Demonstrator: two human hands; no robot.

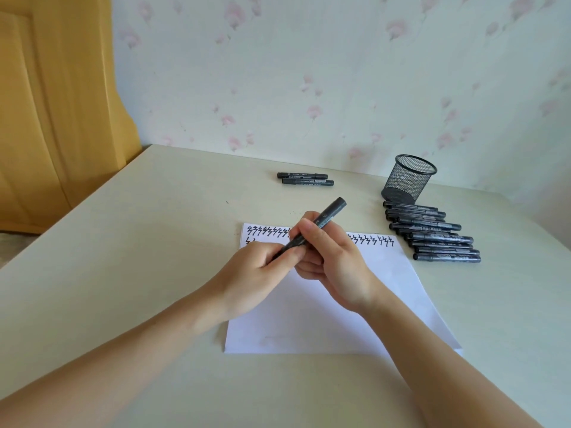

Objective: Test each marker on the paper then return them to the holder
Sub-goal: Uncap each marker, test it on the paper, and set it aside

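Both my hands hold one black marker (332,209) above the white paper (312,316). My right hand (333,261) grips its barrel, its far end pointing up and right. My left hand (262,270) pinches the lower end, where the cap sits. A row of black zigzag test marks (268,231) runs along the paper's top edge, with a second row begun at the left. The black mesh holder (408,179) stands upright at the back right, with no marker visible inside. Several black markers (432,231) lie in a row in front of it. Two markers (304,179) lie side by side behind the paper.
The cream table (123,242) meets a flowered wall (309,72) at the back. A yellow wooden door (55,103) stands at the left beyond the table's edge.
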